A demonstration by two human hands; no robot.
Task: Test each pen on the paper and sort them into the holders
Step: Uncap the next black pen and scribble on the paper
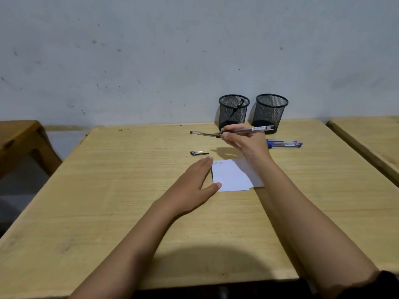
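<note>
The right hand pinches a clear pen level above the table, just near of the left holder and right holder. The left hand lies flat with straight fingers, touching the left edge of the paper. Blue pens lie to the right.

Dim, soft light (edges bowed)
</note>
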